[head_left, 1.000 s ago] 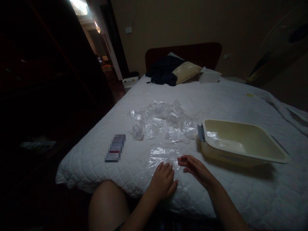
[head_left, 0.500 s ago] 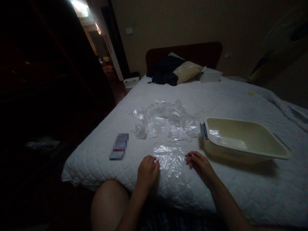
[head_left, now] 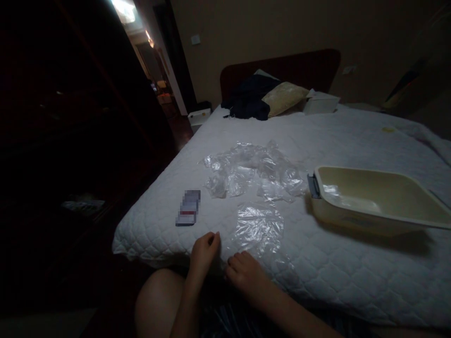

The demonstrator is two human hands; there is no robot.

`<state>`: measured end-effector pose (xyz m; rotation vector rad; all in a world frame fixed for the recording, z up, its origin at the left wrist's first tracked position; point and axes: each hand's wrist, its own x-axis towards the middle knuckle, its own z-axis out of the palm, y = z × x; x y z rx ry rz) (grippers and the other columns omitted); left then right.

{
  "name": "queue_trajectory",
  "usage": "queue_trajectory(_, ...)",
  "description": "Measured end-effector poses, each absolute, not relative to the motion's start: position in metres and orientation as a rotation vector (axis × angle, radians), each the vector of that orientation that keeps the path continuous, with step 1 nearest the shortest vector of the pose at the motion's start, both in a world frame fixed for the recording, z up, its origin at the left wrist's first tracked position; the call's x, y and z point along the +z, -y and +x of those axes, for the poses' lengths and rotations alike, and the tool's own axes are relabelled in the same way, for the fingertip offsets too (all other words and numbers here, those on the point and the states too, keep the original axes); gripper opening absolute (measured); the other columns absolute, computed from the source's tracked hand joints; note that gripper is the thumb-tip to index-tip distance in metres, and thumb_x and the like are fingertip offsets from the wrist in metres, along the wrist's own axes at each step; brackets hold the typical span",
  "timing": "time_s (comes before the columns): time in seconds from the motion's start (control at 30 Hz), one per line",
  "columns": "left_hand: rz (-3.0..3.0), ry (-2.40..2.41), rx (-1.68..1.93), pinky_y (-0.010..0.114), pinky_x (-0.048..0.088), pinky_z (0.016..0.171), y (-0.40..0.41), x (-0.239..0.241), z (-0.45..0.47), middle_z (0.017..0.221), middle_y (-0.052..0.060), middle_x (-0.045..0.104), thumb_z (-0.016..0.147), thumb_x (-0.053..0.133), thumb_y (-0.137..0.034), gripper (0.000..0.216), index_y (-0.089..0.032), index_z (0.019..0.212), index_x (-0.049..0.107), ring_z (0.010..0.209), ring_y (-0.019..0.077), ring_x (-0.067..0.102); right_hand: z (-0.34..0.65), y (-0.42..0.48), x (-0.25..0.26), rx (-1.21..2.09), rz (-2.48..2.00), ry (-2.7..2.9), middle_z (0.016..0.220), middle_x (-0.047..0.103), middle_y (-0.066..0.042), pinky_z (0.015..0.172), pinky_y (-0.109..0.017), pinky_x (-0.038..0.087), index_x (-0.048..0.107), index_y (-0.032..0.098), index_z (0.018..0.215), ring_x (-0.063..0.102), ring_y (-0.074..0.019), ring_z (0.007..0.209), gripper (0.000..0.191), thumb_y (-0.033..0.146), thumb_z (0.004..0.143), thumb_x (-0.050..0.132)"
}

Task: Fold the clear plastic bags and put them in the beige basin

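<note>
My left hand [head_left: 204, 253] hovers at the near edge of the bed, left of a flat clear plastic bag [head_left: 260, 225]. Its thumb and fingers are closed in a pinch, and whatever they may hold is too faint to see. Just below the bag's lower left corner is my right hand [head_left: 244, 276], its fingers curled and closed; their inner side is hidden. Beyond the flat bag lies a crumpled heap of clear plastic bags [head_left: 243, 171]. A blurred-out phone-like rectangle [head_left: 189, 208] rests on the bed to the left.
A cream plastic tub [head_left: 366, 197] with a grey handle clip stands on the right of the white quilted bed [head_left: 334, 277]. Toward the headboard are dark cloth [head_left: 248, 101], a beige pillow [head_left: 284, 98] and a white box [head_left: 321, 103]. My knee [head_left: 160, 295] is by the bed's edge.
My right hand has left the flat bag's right side and come left and nearer, beside my left hand. My left hand has shifted slightly left and closed. The view has turned a little left.
</note>
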<state>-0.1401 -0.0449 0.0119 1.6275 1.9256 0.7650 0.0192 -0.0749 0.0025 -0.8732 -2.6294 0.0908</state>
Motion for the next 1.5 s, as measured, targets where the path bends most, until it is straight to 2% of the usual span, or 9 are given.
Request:
queue_trajectory(0.23, 1.594, -1.819, 0.76, 0.022, 0.035, 0.053, 0.044, 0.004, -0.143, 0.054, -0.002, 0.053, 0.079, 0.038, -0.046, 0.038, -0.017, 0.06, 0.053, 0.052, 0.0127, 0.05, 0.006, 0.061, -0.017, -0.124, -1.043, 2.637, 0.078, 0.059, -0.005, 0.068, -0.033, 0.037, 0.057, 0.016, 0.079, 0.052, -0.0198, 0.074, 0.004, 0.017, 0.076, 0.058)
queue_trajectory(0.43, 1.571, -1.833, 0.785, 0.022, 0.034, 0.051, 0.038, 0.0, -0.145, 0.05, -0.003, 0.05, 0.078, 0.039, -0.047, 0.039, -0.017, 0.057, 0.051, 0.051, 0.0124, 0.048, 0.005, 0.062, -0.024, -0.101, -1.047, 2.661, 0.08, 0.06, -0.006, 0.072, -0.035, 0.037, 0.057, 0.014, 0.082, 0.052, -0.0212, 0.077, 0.006, 0.015, 0.076, 0.057)
queue_trajectory(0.67, 1.561, -1.768, 0.851, 0.023, 0.039, 0.055, 0.033, 0.0, -0.145, 0.055, -0.001, 0.053, 0.079, 0.041, -0.041, 0.032, -0.017, 0.063, 0.055, 0.055, 0.0131, 0.051, 0.018, 0.063, 0.006, 0.368, -1.127, 2.404, 0.08, 0.059, -0.005, 0.073, -0.031, 0.038, 0.058, 0.017, 0.081, 0.051, -0.018, 0.078, 0.011, 0.015, 0.079, 0.048)
queue_trajectory(0.8, 1.575, -1.628, 1.045, 0.027, 0.044, 0.068, 0.027, 0.002, -0.139, 0.079, 0.003, 0.059, 0.074, 0.049, -0.026, 0.018, -0.016, 0.086, 0.059, 0.075, 0.0159, 0.056, 0.027, 0.055, 0.021, 0.696, -1.134, 2.024, 0.083, 0.058, -0.005, 0.075, -0.029, 0.041, 0.058, 0.018, 0.083, 0.053, -0.0166, 0.082, 0.015, 0.016, 0.081, 0.043)
queue_trajectory(1.0, 1.721, -1.263, 1.034, 0.028, 0.045, 0.076, 0.028, 0.007, -0.128, 0.115, 0.007, 0.044, 0.074, 0.044, -0.01, 0.033, -0.022, 0.1, 0.06, 0.095, 0.0158, 0.051, 0.036, 0.043, 0.019, 1.173, -1.152, 1.601, 0.079, 0.061, -0.002, 0.07, -0.026, 0.045, 0.058, 0.018, 0.081, 0.057, -0.0147, 0.076, 0.014, 0.027, 0.079, 0.048)
queue_trajectory(1.1, 1.795, -1.232, 0.946, 0.03, 0.044, 0.081, 0.029, 0.006, -0.124, 0.113, 0.006, 0.046, 0.073, 0.046, -0.009, 0.031, -0.023, 0.096, 0.062, 0.103, 0.0185, 0.046, 0.039, 0.041, 0.016, 1.245, -1.142, 1.547, 0.077, 0.062, -0.001, 0.069, -0.026, 0.044, 0.059, 0.018, 0.08, 0.058, -0.0148, 0.074, 0.017, 0.03, 0.079, 0.048)
queue_trajectory(1.27, 1.897, -1.334, 0.945, 0.033, 0.04, 0.087, 0.024, 0.001, -0.119, 0.098, 0.005, 0.05, 0.072, 0.05, -0.01, 0.025, -0.021, 0.09, 0.062, 0.098, 0.018, 0.047, 0.044, 0.038, 0.011, 1.203, -1.204, 1.511, 0.074, 0.062, -0.001, 0.066, -0.027, 0.045, 0.06, 0.018, 0.079, 0.057, -0.0154, 0.07, 0.017, 0.031, 0.077, 0.049)
queue_trajectory(1.37, 1.942, -1.352, 0.941, 0.032, 0.039, 0.087, 0.023, 0.001, -0.117, 0.098, 0.005, 0.05, 0.072, 0.049, -0.011, 0.021, -0.02, 0.086, 0.062, 0.097, 0.0175, 0.047, 0.047, 0.034, 0.006, 1.189, -1.219, 1.469, 0.076, 0.062, -0.003, 0.065, -0.028, 0.047, 0.059, 0.018, 0.082, 0.058, -0.0161, 0.072, 0.016, 0.031, 0.075, 0.052)
queue_trajectory(1.5, 1.944, -1.334, 0.94, 0.032, 0.039, 0.087, 0.021, 0.0, -0.116, 0.103, 0.006, 0.048, 0.07, 0.049, -0.008, 0.029, -0.021, 0.092, 0.062, 0.096, 0.0173, 0.048, 0.049, 0.031, 0.004, 1.276, -1.214, 1.342, 0.076, 0.059, -0.001, 0.06, -0.027, 0.049, 0.054, 0.019, 0.093, 0.06, -0.0147, 0.066, 0.024, 0.031, 0.072, 0.054)
